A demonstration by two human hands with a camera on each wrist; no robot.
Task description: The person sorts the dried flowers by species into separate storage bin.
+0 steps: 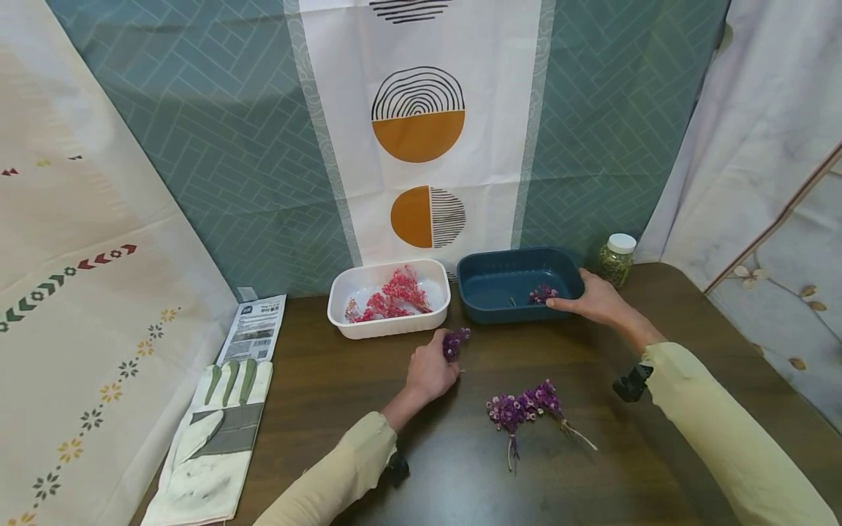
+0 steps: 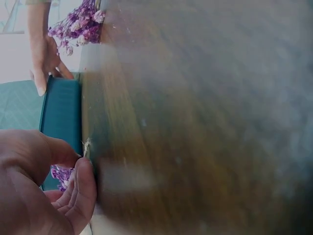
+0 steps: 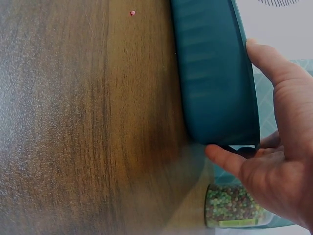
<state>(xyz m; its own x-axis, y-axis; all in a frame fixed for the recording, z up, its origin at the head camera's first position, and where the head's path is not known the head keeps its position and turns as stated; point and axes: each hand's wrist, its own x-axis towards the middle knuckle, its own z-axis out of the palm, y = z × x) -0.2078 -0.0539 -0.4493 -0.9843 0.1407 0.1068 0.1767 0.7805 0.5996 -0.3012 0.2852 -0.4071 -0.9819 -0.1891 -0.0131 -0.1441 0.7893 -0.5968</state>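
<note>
My left hand (image 1: 430, 369) pinches a small bunch of purple dried flowers (image 1: 454, 343) just above the table. In the left wrist view its tied stem end (image 2: 87, 148) sticks out past thumb and finger, and the palm partly hides the blooms. At the right end of a dark teal tray (image 1: 503, 315), my right hand (image 1: 600, 301) grips the corner, thumb over the rim and fingers along the outer side. A purple bunch (image 1: 543, 294) lies inside that tray. Nearer me on the table, two more purple bunches (image 1: 506, 413) lie side by side, stems toward me.
A white tray (image 1: 388, 326) with pink dried flowers (image 1: 404, 288) stands left of the teal one. Behind my right hand is a white-lidded jar (image 1: 615, 264) of green bits. White work gloves (image 1: 217, 446) and a printed card (image 1: 255, 329) lie at the left. Cloth hangs behind.
</note>
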